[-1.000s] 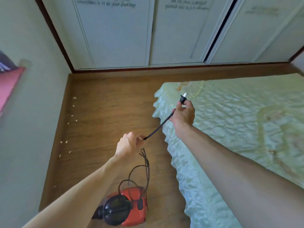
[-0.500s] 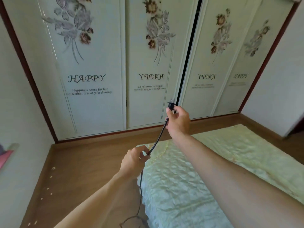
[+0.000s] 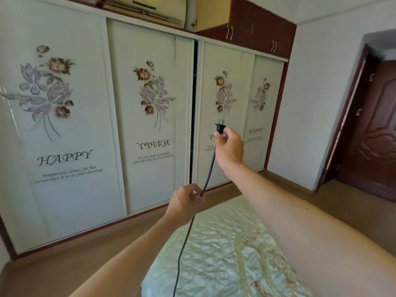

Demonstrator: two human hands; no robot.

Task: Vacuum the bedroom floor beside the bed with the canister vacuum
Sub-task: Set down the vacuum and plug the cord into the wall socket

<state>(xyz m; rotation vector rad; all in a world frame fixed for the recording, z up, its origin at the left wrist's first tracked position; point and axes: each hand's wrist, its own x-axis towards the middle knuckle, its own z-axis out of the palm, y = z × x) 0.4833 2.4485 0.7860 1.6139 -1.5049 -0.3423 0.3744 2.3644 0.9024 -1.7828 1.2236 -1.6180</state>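
My right hand [image 3: 229, 146] pinches the black plug [image 3: 220, 127] of the vacuum's power cord [image 3: 209, 170], prongs pointing up, raised in front of the wardrobe doors. Lower down, my left hand [image 3: 185, 202] grips the same cord, which then hangs down over the edge of the bed [image 3: 225, 254] and out of the bottom of the frame. The canister vacuum itself is out of view. A strip of wooden floor [image 3: 75, 254] runs between the bed and the wardrobe.
White sliding wardrobe doors [image 3: 70, 125] with flower prints fill the far side, one gap standing open [image 3: 194, 114]. A dark wooden room door [image 3: 375, 125] is at the right. An air conditioner [image 3: 150, 7] sits above the wardrobe.
The view has tilted up from the floor to the wardrobe. Both hands rose with the cord, the right lifting the plug higher. The red canister vacuum dropped out of sight.
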